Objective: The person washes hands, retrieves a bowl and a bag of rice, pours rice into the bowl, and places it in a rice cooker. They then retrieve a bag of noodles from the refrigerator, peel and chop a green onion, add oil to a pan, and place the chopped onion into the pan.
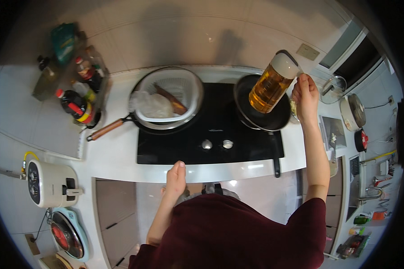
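My right hand [305, 94] grips the handle of a clear oil jug [271, 87] with a white top and golden liquid inside. The jug is tilted above a black frying pan [279, 117] on the right of the black gas cooktop [188, 148]. No stream of oil can be made out. My left hand [176, 178] is loosely closed, apparently with nothing in it, at the counter's front edge. On the left of the cooktop a wooden-handled pan [109, 129] lies under a white plastic basket [185, 79], which holds a clear plastic bag [153, 106] and a long brown item [171, 99].
Sauce bottles [75, 106] stand in the back left corner. An air fryer [54, 183] sits at the left, above a light blue appliance [82, 235]. A glass lid [333, 89], a pale cooker [348, 112] and a sink [353, 188] are at the right. The frying pan's handle [276, 164] overhangs the front edge.
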Available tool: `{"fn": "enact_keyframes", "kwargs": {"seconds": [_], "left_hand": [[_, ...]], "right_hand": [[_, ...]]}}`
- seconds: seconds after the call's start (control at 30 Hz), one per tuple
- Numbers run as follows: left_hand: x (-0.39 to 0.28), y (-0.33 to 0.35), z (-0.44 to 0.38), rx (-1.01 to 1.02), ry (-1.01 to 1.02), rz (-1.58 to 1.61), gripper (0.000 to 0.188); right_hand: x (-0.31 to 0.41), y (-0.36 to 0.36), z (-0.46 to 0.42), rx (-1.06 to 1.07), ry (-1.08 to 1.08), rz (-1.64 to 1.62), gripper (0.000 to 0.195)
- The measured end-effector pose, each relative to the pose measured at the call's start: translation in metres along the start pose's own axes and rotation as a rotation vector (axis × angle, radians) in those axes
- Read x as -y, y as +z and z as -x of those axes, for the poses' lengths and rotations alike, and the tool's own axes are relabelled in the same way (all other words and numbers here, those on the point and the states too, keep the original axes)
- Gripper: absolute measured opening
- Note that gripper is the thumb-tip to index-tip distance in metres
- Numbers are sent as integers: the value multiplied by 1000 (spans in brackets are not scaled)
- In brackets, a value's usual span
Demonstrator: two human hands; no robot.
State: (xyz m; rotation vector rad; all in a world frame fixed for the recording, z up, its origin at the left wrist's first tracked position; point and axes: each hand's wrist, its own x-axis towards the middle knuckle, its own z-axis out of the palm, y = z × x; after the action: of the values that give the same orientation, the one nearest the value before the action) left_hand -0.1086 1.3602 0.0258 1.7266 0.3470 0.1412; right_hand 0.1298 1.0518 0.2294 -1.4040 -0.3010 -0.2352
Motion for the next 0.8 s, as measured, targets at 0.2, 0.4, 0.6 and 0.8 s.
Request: {"fn": "enact_keyframes", "kwargs": {"seconds": [0.2,0.4,0.6,0.8], "left_hand": [[10,-134,13,-102,103,-5,37],[6,-246,21,-219,199,-27,35],[27,-313,40,-379,157,9,34],[53,-339,56,-463,79,56,35]], "right_hand": [[7,213,18,152,23,-273,29],[25,426,13,264,62,-471,32],[46,625,2,300,-137,-496,33],[7,738,-2,125,-255,-265,38]]}}
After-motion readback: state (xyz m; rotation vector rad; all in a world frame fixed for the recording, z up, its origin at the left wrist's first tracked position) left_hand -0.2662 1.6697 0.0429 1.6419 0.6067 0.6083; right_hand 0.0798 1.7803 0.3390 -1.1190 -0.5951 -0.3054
